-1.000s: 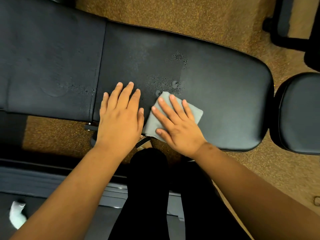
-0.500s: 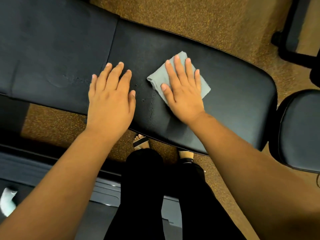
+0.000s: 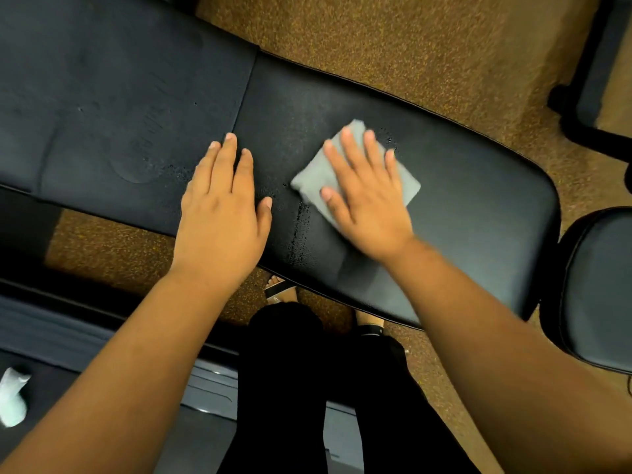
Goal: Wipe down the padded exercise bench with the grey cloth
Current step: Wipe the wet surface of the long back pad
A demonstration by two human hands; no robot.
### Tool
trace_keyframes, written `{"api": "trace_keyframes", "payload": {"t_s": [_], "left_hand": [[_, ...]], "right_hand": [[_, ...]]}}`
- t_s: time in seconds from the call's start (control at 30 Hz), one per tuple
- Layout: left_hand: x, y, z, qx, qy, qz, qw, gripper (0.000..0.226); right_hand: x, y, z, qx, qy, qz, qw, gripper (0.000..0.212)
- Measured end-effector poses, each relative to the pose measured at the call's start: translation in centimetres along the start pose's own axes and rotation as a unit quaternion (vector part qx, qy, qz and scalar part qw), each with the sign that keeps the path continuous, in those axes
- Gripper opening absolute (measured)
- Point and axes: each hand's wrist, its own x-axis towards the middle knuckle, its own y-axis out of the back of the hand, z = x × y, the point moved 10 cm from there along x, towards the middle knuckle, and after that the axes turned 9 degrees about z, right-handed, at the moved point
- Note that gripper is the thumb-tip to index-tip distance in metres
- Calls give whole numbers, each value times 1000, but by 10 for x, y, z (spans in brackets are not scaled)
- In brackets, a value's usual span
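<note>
- Right hand (image 3: pixel 367 196) flat, fingers straight, pressing grey cloth (image 3: pixel 355 172) onto the bench pad (image 3: pixel 478 213); cloth sits mid-pad, its far corner nearer the far edge
- 1.0 s ago the cloth lay at the near edge, below a droplet patch; it has since swept up across it
- Patch now mostly gone; stroke looks effective
- Left hand (image 3: pixel 222 213) open, palm down near the pad seam, bracing; barely shifted
- Droplets (image 3: pixel 301 234) remain between the hands and near the left fingertips; likely next passes
- Cloth's near half hidden under the palm
- Bench's left end cut off
- White object (image 3: pixel 12 400) lower left unclear, cropped
</note>
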Motion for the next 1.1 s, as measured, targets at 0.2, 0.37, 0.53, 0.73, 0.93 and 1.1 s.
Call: {"api": "trace_keyframes", "payload": {"t_s": [0.2, 0.37, 0.53, 0.73, 0.93, 1.1], "left_hand": [[1, 2, 1, -1, -3, 15, 1000, 58], [2, 1, 1, 2, -4, 18, 1000, 54], [3, 2, 0, 0, -8, 20, 1000, 54], [3, -2, -1, 11, -13, 14, 1000, 54], [3, -3, -1, 2, -2, 27, 1000, 55], [3, -3, 1, 9, 4, 37, 999, 56]], "right_hand": [[70, 14, 48, 5, -95, 13, 995, 58], [46, 9, 30, 0, -119, 31, 992, 59], [-35, -6, -23, 13, -42, -7, 999, 60], [-23, -1, 20, 7, -58, -11, 998, 61], [43, 19, 92, 5, -254, 39, 966, 58], [80, 13, 63, -9, -250, 41, 967, 56]]}}
